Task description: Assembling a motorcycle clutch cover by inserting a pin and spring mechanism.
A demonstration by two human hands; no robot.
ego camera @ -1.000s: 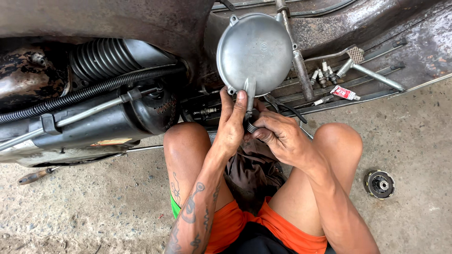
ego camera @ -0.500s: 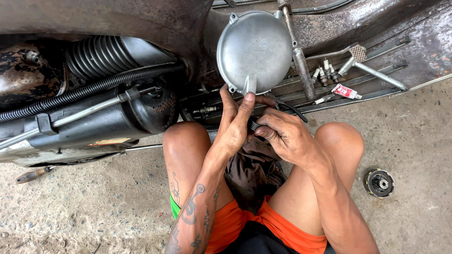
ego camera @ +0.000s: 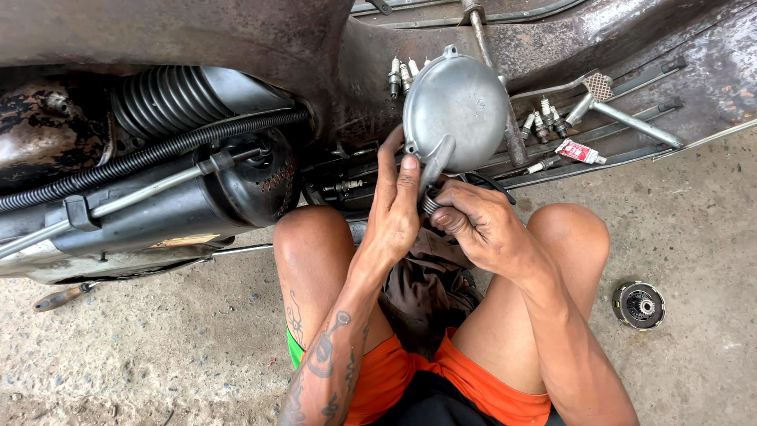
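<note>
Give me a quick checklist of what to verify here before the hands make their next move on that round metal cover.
1. Left hand on the round grey cover: ok, it touches the lower edge.
2. Right hand gripping the ribbed part below the cover: ok.
3. Cover seated flush: cannot tell.
4. Loose spark plugs out of the way on the footboard: ok.
5. Small red tube within reach: ok.
6. Round part on the floor clear of the knee: ok.

The one camera sits on my head, looking steeply down and close over my knees, facing twelve o'clock toward the scooter underside (ego camera: 236, 47); concrete floor (ego camera: 142, 355) at six.
</note>
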